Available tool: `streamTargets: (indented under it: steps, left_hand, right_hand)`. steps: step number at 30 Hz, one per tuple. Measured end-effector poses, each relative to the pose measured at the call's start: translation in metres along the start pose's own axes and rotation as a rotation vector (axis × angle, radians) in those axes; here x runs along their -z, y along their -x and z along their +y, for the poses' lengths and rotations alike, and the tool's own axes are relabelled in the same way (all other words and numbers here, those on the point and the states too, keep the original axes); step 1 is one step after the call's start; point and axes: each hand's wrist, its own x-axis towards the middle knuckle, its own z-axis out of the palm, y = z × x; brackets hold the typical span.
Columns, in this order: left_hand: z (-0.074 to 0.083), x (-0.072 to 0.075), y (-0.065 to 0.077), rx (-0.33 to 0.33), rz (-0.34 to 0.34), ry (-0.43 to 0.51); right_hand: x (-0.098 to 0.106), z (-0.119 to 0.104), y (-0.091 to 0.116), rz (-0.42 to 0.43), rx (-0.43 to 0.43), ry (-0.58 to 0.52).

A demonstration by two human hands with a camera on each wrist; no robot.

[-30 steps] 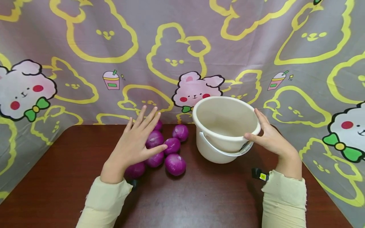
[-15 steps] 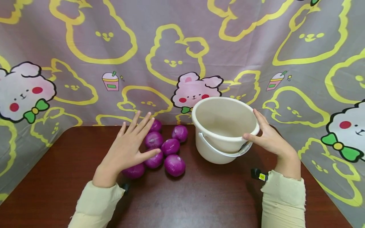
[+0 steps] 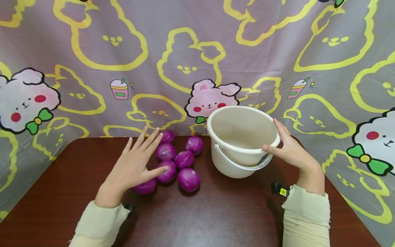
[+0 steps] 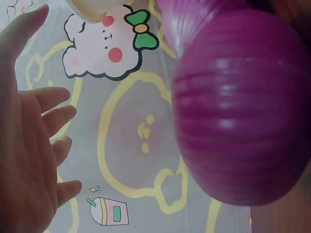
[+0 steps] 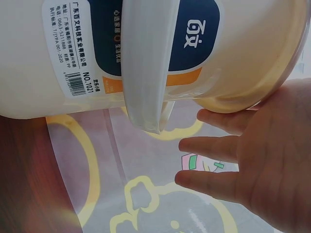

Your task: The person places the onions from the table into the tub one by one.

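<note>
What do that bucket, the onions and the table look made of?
Bucket: likely smooth cream plastic; its label seems to list PP.
Onions: glossy, ribbed purple skin; real or moulded imitations, I can't tell.
Table: probably wood or veneer; dark reddish-brown, faint streaks, soft sheen.

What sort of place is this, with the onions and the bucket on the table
Probably a small staged tabletop setup rather than a working kitchen: cartoon-print cloth screens the back and sides of a dark brown table, where purple onions sit beside a cream bucket.
</note>
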Motion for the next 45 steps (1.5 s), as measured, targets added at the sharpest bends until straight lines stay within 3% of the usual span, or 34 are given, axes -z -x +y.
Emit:
streamTargets:
  steps: [18,38,45]
  left_hand:
    - [-0.01,-0.011,0.01,0.029,-0.061,0.02]
    - [-0.021,-0.027,0.018,0.036,-0.054,0.031]
    - [-0.024,-0.033,0.02,0.059,-0.104,0.04]
  right_hand:
    - [0.0,-0.003,0.001,0.005,0.003,0.004]
    - [0.0,-0.001,0.002,0.005,-0.008,0.008]
    - [0.0,-0.001,0.0,0.005,0.0,-0.002]
